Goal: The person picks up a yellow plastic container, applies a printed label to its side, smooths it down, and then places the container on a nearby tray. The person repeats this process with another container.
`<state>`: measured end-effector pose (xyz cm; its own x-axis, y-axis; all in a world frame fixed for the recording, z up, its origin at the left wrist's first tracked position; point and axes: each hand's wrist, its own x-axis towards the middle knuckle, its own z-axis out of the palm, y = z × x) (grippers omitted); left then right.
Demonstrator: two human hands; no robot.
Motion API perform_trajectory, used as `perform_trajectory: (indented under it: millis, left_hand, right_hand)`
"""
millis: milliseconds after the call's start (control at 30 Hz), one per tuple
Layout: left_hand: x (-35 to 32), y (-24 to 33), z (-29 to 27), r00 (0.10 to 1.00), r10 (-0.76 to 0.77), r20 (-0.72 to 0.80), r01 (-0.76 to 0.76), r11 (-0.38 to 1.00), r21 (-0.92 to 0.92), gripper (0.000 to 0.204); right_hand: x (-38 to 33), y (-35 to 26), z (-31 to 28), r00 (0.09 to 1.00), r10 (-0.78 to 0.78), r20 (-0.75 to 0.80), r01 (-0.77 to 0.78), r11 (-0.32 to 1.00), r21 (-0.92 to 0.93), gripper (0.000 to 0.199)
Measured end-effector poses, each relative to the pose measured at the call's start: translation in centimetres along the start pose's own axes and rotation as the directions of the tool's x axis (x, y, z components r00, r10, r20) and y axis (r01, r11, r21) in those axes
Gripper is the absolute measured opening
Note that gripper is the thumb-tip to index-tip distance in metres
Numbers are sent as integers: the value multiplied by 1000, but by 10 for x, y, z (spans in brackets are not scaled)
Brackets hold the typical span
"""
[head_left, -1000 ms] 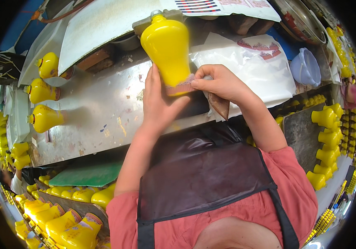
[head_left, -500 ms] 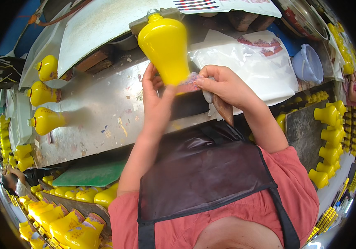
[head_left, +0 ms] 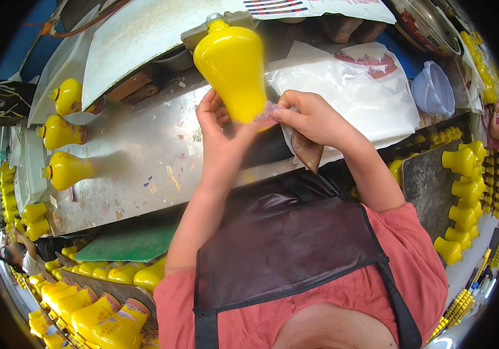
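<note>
Metal bench (head_left: 144, 157), scuffed, ran beneath the grip. Three yellow bottles (head_left: 66, 170) lay on their sides well left of it. White plastic bag (head_left: 371, 99) lay just right, partly over the edge.

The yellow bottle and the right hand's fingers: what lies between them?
In the head view, a small pinkish label piece lies there, pinched by the right hand against the yellow bottle, which the left hand steadies.

Bench: scuffed metal worktop (head_left: 144, 157), just beyond the hands.
Far side: white plastic sheeting (head_left: 366, 99) (crumpled).
Surroundings: rows of yellow vases (head_left: 464, 192) right, more lower left.
Light: bright daylight.
</note>
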<state>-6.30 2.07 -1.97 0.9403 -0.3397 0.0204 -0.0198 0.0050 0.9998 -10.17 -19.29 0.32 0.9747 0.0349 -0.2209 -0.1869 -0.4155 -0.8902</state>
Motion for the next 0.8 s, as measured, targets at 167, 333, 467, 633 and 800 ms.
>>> perform_trajectory:
  millis: [167,333,467,633,800]
  left_hand:
    - [1,5,2,1000,-14,-2,14,999,45,94]
    - [-2,5,6,994,51,-99,-48,998,33,111]
    - [-3,4,4,888,458,37,-376,677,632,104]
    - [5,-5,-1,830,554,66,-429,558,711,95]
    - [1,-10,-1,879,476,23,-403,717,569,96]
  right_hand:
    - [4,4,3,999,-33,6,33,999,-18,23]
    - [4,1,1,988,-1,-152,-6,999,-48,35]
    - [-3,-9,7,990,100,-95,-86,986,144,52]
    - [-6,-17,11,994,-3,-111,-3,999,-52,55]
    - [-6,-22,9,980,63,-191,-53,997,55,49]
